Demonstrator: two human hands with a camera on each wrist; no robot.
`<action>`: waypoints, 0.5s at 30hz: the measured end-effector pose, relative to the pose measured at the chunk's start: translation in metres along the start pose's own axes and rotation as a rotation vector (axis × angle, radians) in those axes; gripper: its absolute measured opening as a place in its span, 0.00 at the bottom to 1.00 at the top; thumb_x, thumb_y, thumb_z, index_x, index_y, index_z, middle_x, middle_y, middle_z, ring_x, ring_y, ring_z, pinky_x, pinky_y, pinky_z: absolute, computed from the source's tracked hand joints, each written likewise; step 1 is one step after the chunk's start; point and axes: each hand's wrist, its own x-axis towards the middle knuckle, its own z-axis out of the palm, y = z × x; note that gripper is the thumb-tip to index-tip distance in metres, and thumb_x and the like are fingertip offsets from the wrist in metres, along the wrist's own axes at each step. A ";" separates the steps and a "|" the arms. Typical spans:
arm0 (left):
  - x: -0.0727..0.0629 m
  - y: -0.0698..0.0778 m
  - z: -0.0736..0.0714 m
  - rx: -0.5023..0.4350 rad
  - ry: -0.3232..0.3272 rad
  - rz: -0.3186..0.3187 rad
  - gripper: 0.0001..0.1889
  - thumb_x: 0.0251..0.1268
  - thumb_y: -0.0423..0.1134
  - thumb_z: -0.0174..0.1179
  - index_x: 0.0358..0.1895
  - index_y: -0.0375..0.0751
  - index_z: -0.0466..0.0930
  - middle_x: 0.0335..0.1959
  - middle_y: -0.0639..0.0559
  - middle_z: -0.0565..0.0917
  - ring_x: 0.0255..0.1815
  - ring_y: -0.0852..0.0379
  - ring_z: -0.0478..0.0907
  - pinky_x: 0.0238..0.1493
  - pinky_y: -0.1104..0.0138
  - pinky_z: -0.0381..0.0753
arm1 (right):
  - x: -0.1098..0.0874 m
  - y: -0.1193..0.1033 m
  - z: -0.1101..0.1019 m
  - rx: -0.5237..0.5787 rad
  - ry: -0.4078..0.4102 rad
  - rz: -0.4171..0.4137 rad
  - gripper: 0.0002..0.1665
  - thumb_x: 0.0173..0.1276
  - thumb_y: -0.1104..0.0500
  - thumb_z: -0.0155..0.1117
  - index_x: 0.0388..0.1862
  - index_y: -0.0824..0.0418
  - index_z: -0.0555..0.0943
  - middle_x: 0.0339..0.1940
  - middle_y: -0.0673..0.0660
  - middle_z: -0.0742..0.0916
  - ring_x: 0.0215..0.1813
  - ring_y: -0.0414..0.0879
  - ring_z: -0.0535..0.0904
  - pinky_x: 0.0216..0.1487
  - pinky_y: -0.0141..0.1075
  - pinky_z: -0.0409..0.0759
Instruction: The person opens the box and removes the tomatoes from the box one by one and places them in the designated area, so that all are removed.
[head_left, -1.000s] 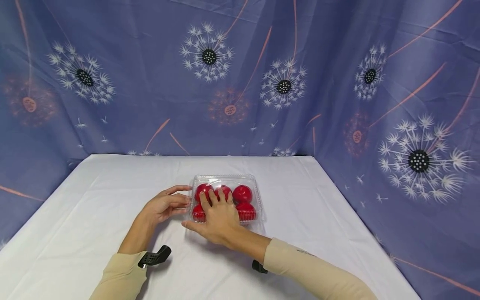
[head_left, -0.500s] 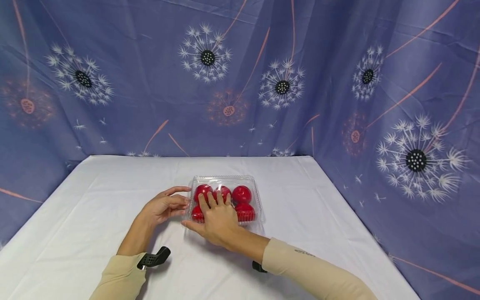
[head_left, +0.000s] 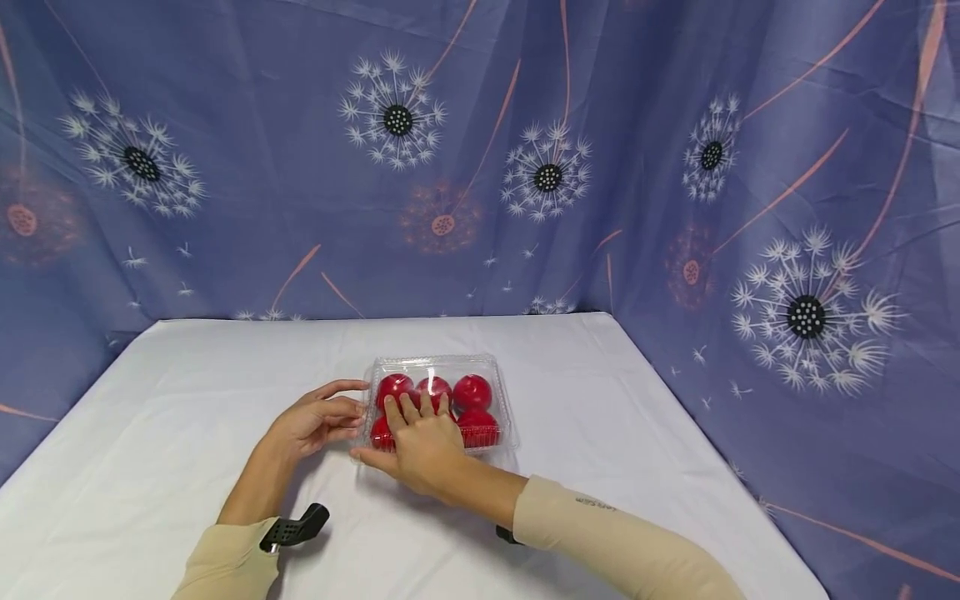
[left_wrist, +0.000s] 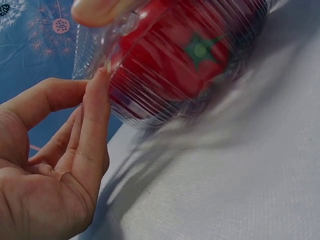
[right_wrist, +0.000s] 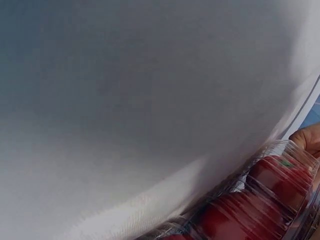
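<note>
- Head view: the clear box (head_left: pixel 438 361) of red tomatoes (head_left: pixel 472 392) is lying just right of the left hand (head_left: pixel 315 423) and under the right hand (head_left: pixel 423 442), on white cloth (head_left: pixel 600 475).
- Long axis is running left-right, so a short end is facing the left hand.
- Left hand is looking narrow, fingers bent; the left wrist view is showing tips meeting at the box's edge — reading that as a pinch. Can't tell if the edge is parting there.
- Right hand is resting spread on the box top, left of its centre, gripping nothing; its thumb is pointing at the near left corner.
- Nearer hand: both are touching. Key relation, my read — short end sitting at the left fingertips, right fingers bearing on top beside it.
</note>
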 end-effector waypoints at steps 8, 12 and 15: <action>-0.005 -0.004 0.000 -0.002 0.006 -0.004 0.18 0.71 0.22 0.52 0.52 0.50 0.80 0.31 0.53 0.87 0.28 0.62 0.87 0.31 0.68 0.88 | -0.003 -0.004 0.006 0.004 0.006 -0.026 0.58 0.68 0.16 0.22 0.79 0.53 0.67 0.75 0.54 0.75 0.77 0.52 0.69 0.76 0.59 0.66; -0.003 -0.002 0.003 0.016 0.015 0.001 0.18 0.71 0.23 0.52 0.54 0.48 0.79 0.32 0.53 0.87 0.27 0.62 0.86 0.31 0.69 0.88 | -0.002 -0.002 0.004 -0.003 -0.032 -0.020 0.57 0.69 0.18 0.19 0.80 0.52 0.65 0.76 0.54 0.73 0.77 0.55 0.67 0.76 0.58 0.65; -0.001 0.001 0.004 0.023 0.021 0.009 0.17 0.71 0.23 0.53 0.54 0.47 0.79 0.31 0.52 0.87 0.27 0.62 0.87 0.31 0.69 0.88 | 0.000 0.000 0.003 -0.001 -0.028 -0.012 0.56 0.70 0.19 0.18 0.80 0.51 0.64 0.77 0.53 0.72 0.77 0.57 0.68 0.76 0.56 0.66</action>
